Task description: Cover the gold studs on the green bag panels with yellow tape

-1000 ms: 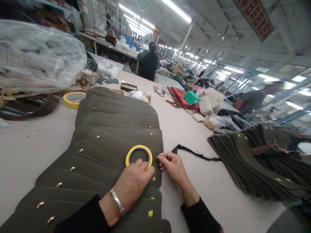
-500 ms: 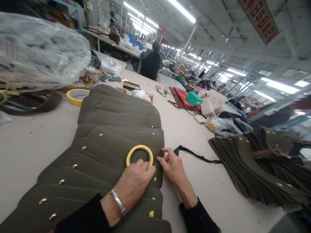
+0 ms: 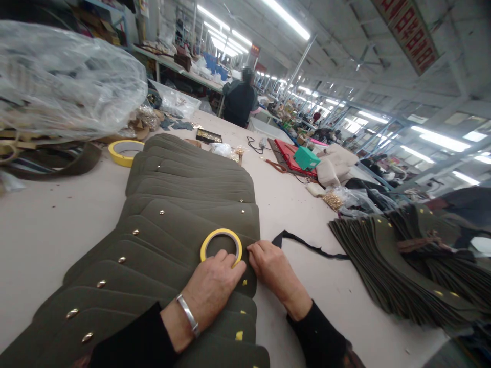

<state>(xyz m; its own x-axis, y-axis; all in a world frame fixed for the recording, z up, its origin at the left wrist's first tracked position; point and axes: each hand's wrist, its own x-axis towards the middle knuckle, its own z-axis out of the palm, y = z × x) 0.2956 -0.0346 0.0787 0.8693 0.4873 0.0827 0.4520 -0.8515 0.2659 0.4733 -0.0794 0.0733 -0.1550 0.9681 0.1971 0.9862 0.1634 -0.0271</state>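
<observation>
Olive-green panels are fanned in an overlapping row from the upper left of the frame down to the lower left and lower centre, on a pale table. By this staggering, it seems, one edge of each panel is left exposed, so that the gold-coloured studs at left and the yellow pieces near the right edges can be seen and reached.

At the centre, a roll of yellow tape is clamped at its lower rim by the left hand, which is rested over the panels; the roll is probably kept there to be within easy reach of the other hand. The fingertips of the right hand are brought together at the panels' right edge; whether anything is pinched between them cannot be told.

Just beside the right hand, a black strip is laid across the table towards a fanned stack at right. A second tape roll is set at upper left.
</observation>
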